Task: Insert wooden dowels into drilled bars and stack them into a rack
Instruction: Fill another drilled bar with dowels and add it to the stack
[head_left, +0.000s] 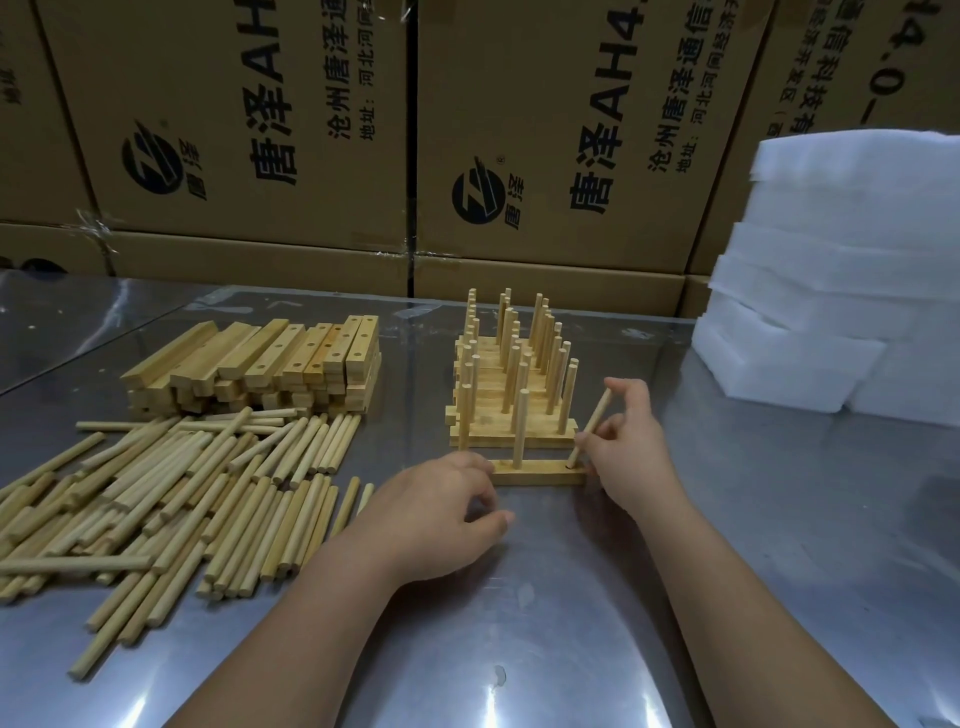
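A drilled wooden bar (540, 474) lies flat on the metal table (779, 519) in front of me. One dowel (519, 431) stands upright in its middle hole. My right hand (631, 447) pinches a second dowel (589, 428), tilted, with its lower tip at the bar's right hole. My left hand (441, 514) covers the bar's left end with curled fingers; whether it holds anything I cannot tell. Just behind stands a stepped stack of finished bars (511, 379) with upright dowels.
A pile of loose dowels (171, 499) spreads over the table's left side. Behind it sits a stack of drilled bars (260, 364). White foam blocks (841, 291) are piled at the right. Cardboard boxes (519, 130) wall off the back edge.
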